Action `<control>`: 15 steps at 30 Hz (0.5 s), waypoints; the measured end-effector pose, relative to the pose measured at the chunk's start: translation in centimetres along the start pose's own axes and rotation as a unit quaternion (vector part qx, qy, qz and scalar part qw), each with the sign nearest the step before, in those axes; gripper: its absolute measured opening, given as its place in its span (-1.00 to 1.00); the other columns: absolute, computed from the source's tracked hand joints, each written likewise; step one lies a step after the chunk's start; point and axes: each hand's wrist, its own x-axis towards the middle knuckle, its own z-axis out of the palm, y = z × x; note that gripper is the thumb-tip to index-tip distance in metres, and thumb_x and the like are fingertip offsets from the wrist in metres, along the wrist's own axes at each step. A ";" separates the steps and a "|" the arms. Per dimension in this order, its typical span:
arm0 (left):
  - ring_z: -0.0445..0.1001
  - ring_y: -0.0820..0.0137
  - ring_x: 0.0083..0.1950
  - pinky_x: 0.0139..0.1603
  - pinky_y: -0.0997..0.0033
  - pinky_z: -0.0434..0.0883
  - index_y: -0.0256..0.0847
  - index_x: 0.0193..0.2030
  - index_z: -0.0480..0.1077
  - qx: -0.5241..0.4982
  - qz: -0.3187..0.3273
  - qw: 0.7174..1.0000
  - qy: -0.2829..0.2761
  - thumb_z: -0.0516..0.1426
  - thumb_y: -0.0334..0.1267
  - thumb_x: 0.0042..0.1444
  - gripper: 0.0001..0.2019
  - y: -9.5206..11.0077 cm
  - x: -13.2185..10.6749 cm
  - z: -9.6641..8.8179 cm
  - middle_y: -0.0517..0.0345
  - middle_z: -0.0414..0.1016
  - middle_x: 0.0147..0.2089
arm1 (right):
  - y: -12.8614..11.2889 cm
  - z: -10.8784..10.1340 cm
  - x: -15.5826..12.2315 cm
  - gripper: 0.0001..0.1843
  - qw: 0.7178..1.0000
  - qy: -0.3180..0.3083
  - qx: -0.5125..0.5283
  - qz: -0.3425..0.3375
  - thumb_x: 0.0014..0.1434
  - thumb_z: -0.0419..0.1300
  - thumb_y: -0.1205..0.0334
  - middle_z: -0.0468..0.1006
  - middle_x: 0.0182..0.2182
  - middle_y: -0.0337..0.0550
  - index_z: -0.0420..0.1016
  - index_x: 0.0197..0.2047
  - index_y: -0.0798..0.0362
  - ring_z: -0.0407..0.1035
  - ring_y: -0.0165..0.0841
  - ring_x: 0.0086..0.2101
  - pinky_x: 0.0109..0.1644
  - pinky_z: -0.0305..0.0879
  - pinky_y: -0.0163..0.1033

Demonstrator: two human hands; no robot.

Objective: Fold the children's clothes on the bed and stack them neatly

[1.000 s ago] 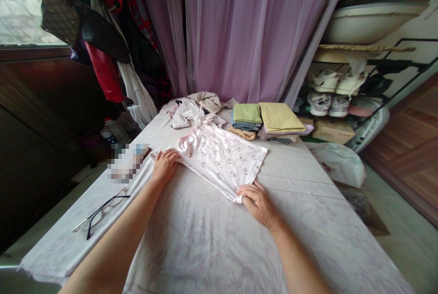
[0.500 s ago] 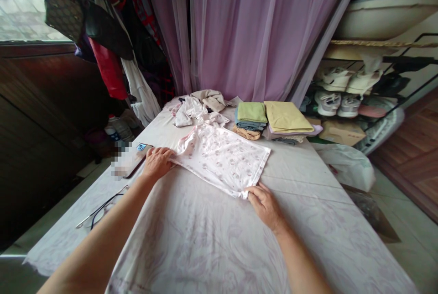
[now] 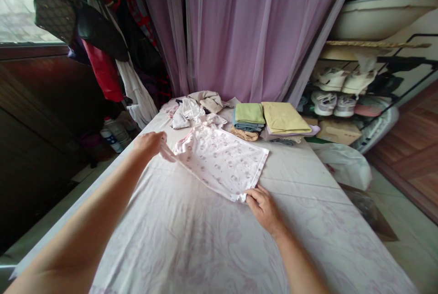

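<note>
A small white shirt (image 3: 222, 159) with a grey print and pink trim lies spread on the cloth-covered table (image 3: 191, 239). My left hand (image 3: 149, 143) is closed on its left end, which is lifted a little and bunched at the fingers. At the near right corner, my right hand (image 3: 262, 205) pinches the hem between thumb and fingers, low over the tablecloth. The shirt's near edge sags between my two hands.
Crumpled light clothes (image 3: 193, 109) lie behind the shirt. Folded stacks stand at the back right, topped by a green cloth (image 3: 249, 112) and a yellow cloth (image 3: 285, 118). A purple curtain (image 3: 232, 34) hangs behind. Shoes (image 3: 323, 102) sit on a rack at the right.
My left hand has moved up and left, lifting the shirt's left end. My right hand stays at the corner. The phone and glasses at the left are out of sight now.
</note>
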 end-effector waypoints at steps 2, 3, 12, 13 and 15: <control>0.42 0.09 0.21 0.15 0.17 0.38 0.07 0.35 0.22 -0.041 0.063 0.992 0.106 0.08 -0.27 0.19 -0.44 1.8 0.6 -0.2 0.04 0.37 0.28 | 0.0 0.1 0.0 -0.69 1.000 -0.002 -0.004 0.000 0.26 0.00 0.25 0.61 -0.43 -0.17 0.55 -0.37 -0.01 0.45 -0.28 -0.32 -0.05 0.30 -0.15; 0.33 0.12 0.30 0.22 0.19 0.34 0.03 0.42 0.09 -0.068 0.094 0.981 0.156 0.08 -0.27 0.19 -0.36 2.5 1.0 0.0 0.03 0.22 0.39 | 0.1 0.1 0.0 -0.69 1.000 -0.002 -0.003 -0.001 0.26 0.00 0.25 0.61 -0.43 -0.17 0.56 -0.37 -0.01 0.45 -0.28 -0.32 -0.04 0.29 -0.15; 0.53 0.15 0.08 0.09 0.31 0.42 -0.18 0.10 0.49 -0.233 0.034 0.971 -0.027 0.00 0.09 0.24 -0.50 1.7 1.9 7.2 0.01 0.58 0.07 | 0.1 0.1 -0.1 -0.71 1.000 0.007 0.008 0.004 0.24 0.03 0.27 0.61 -0.40 -0.14 0.58 -0.34 0.00 0.46 -0.26 -0.27 -0.08 0.32 -0.17; 0.53 0.17 0.08 0.09 0.33 0.42 -0.15 0.07 0.50 -0.253 0.066 0.965 -0.027 0.03 0.13 0.20 -0.50 1.4 1.7 7.9 0.04 0.58 0.07 | 0.0 0.0 0.0 -0.71 1.000 0.006 0.008 0.004 0.24 0.03 0.28 0.61 -0.40 -0.14 0.58 -0.33 0.00 0.46 -0.25 -0.27 -0.09 0.32 -0.17; 0.50 0.16 0.12 0.15 0.31 0.39 -0.15 0.04 0.51 -0.264 0.127 0.956 0.021 0.12 0.15 0.09 -0.49 1.1 1.1 9.1 0.02 0.54 0.13 | -0.1 -0.1 0.0 -0.71 1.000 0.007 0.008 0.005 0.24 0.02 0.28 0.62 -0.40 -0.13 0.58 -0.33 0.01 0.46 -0.25 -0.28 -0.11 0.32 -0.18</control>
